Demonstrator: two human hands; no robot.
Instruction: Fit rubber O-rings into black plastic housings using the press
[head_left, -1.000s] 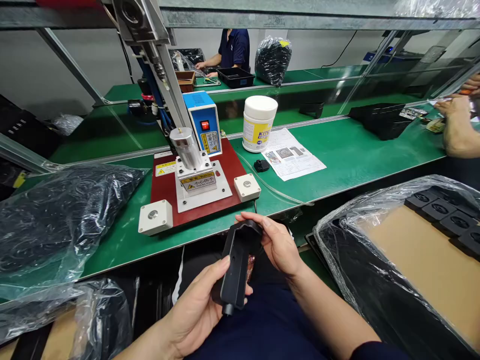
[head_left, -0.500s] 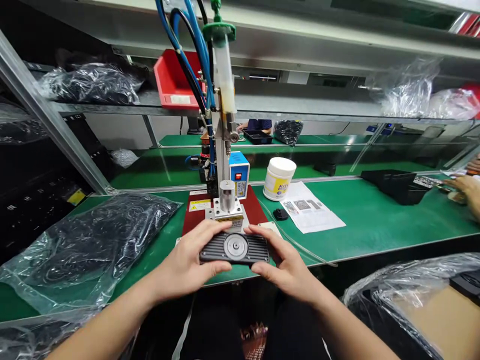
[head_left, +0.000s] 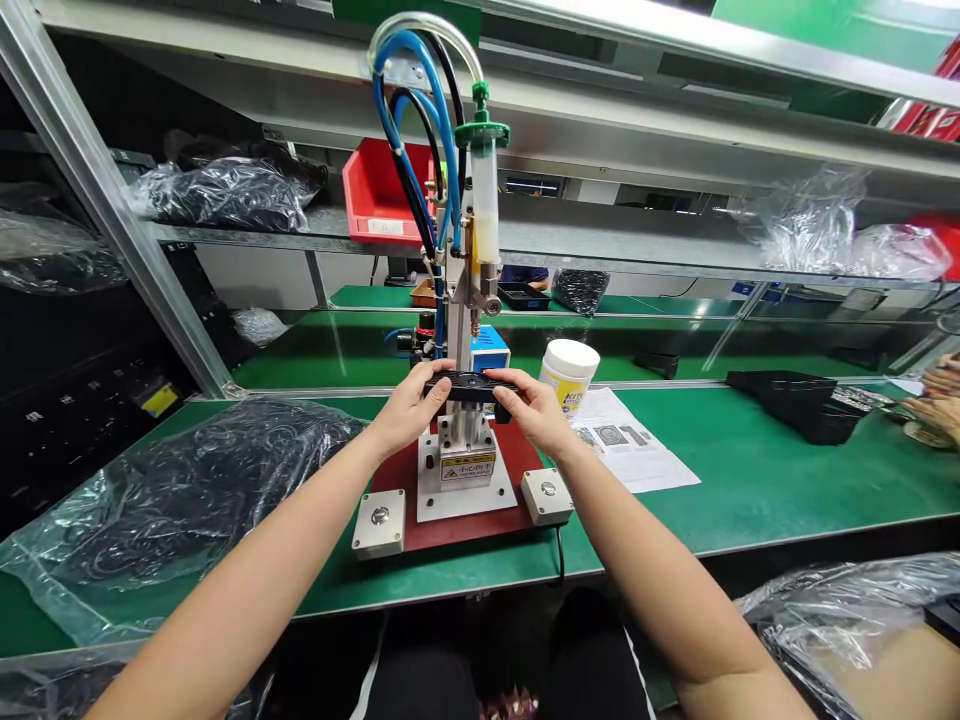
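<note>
A flat black ribbed part (head_left: 471, 386) with a round centre is held level by both hands, one at each end. My left hand (head_left: 414, 402) grips its left end between thumb and fingers. On the right end, my right hand (head_left: 531, 408) is closed in the same way. The part sits at the top of the metal post (head_left: 469, 425) of a bench dispensing machine; whether it rests fully there I cannot tell. Above it hangs the nozzle (head_left: 475, 322) under a clear syringe (head_left: 486, 205) with pale paste. Two button boxes, left (head_left: 379, 523) and right (head_left: 547, 496), flank the red base.
A white tub (head_left: 570, 370) and a printed sheet (head_left: 637, 450) stand right of the machine. Plastic-wrapped goods (head_left: 202, 490) cover the bench on the left. A red bin (head_left: 382, 195) sits on the shelf. Another person's hands (head_left: 937, 400) are at the far right.
Both hands have carried the black part forward, away from my body, onto or just over the post. It has gone from tilted toward me to level. The camera view has shifted.
</note>
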